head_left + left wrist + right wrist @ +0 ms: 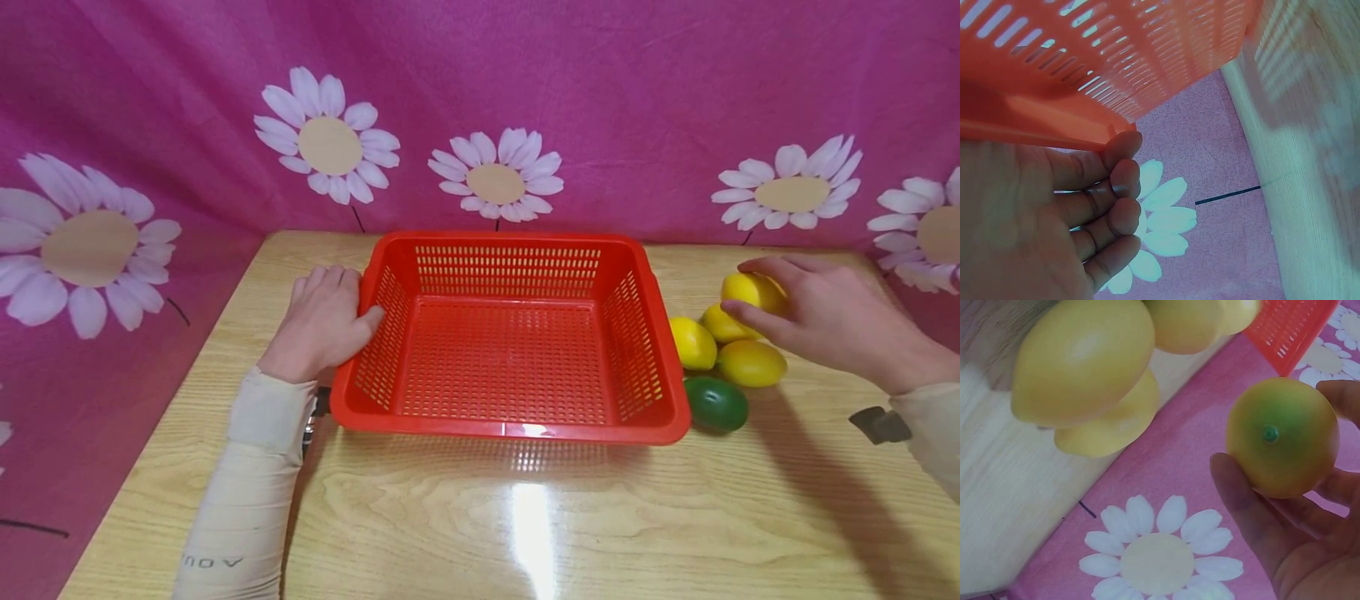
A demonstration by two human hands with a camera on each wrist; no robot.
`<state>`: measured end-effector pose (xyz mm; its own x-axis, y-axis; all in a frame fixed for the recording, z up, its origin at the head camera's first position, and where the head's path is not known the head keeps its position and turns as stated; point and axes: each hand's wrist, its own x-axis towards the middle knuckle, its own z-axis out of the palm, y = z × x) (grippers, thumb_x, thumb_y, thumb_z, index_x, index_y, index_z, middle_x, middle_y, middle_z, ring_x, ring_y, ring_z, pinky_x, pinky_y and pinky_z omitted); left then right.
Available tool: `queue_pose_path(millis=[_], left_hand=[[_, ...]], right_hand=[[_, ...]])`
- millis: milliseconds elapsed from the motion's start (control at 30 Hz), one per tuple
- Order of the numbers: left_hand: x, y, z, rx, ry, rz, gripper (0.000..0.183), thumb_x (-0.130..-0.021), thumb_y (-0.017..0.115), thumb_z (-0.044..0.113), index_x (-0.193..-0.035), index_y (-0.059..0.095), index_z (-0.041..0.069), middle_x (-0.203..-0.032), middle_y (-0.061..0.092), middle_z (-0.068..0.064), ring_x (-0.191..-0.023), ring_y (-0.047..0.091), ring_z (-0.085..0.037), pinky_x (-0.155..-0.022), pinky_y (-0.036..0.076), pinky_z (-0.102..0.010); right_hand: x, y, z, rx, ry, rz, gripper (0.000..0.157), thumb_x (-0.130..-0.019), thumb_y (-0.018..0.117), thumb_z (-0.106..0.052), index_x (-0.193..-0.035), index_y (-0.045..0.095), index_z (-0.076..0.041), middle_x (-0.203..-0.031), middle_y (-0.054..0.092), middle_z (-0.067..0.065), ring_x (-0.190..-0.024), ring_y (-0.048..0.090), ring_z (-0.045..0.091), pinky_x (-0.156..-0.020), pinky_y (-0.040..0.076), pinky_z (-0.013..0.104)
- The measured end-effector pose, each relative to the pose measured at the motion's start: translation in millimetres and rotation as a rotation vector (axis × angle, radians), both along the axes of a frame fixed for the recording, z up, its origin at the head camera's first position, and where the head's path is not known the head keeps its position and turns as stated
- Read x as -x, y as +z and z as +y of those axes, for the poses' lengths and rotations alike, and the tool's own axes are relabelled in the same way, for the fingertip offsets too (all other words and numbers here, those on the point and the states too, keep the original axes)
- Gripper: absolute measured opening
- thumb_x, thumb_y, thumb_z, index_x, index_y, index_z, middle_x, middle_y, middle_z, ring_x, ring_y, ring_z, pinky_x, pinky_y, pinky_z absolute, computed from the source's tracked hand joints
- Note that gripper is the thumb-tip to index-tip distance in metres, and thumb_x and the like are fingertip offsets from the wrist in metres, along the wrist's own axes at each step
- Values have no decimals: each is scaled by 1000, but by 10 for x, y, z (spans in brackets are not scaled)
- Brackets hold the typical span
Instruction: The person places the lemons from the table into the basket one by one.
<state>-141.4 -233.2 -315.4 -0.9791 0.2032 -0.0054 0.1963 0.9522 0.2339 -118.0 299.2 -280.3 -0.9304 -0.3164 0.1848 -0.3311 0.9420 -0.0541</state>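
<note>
My left hand grips the left rim of a red plastic basket, thumb over the rim and fingers outside. In the left wrist view, the fingertips show below the rim of the slotted basket wall. The basket holds nothing inside. To its right, my right hand holds a lemon between thumb and fingers, above other lemons. The right wrist view shows the held lemon's greenish stem end. Under and beside it are lemons and a dark green oval fruit.
The wooden table carries the basket and fruit. A pink cloth with white daisies hangs behind and at the sides. One lemon lies right at the basket's right wall.
</note>
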Motion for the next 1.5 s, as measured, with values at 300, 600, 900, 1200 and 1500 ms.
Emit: queue_pose_path(millis=[300,600,900,1200,1500], left_hand=[[5,-16,-8,-4,-3,13,43,-97,53,31,-120,54,-5,-104,55,-18,-103,43,-35,-88,34,-48],[11,-13,-1,-7,-1,7,43,-97,53,31,-120,54,-4,-104,54,-18,-104,43,-35,-90,34,-49],[12,-16,-7,-14,5,5,42,-96,54,31,-119,54,-4,-103,54,-17,-103,43,-34,-91,34,-48],[22,-31,-17,-20,3,13,40,-96,53,31,-117,54,-3,-102,54,-17,-103,43,-34,-92,34,-48],[24,-21,-10,-14,5,6,41,-96,53,31,-119,54,-4,-102,54,-17,-104,43,-34,-91,34,-48]], right_hand=[[-3,25,-127,18,-4,-15,58,-87,79,-37,-132,62,-5,-119,68,23,-76,64,30,-67,53,47],[-2,34,-222,48,9,6,57,-88,78,-40,-132,62,-7,-115,66,22,-78,61,31,-67,54,48],[5,56,-315,69,83,58,55,-86,80,-36,-129,64,-6,-108,66,18,-80,60,29,-68,53,49],[25,114,-431,51,98,17,59,-88,78,-40,-132,62,-6,-114,66,19,-77,61,26,-64,53,43],[56,129,-511,66,131,37,58,-86,81,-36,-132,62,-6,-115,67,19,-81,63,29,-70,58,53]])
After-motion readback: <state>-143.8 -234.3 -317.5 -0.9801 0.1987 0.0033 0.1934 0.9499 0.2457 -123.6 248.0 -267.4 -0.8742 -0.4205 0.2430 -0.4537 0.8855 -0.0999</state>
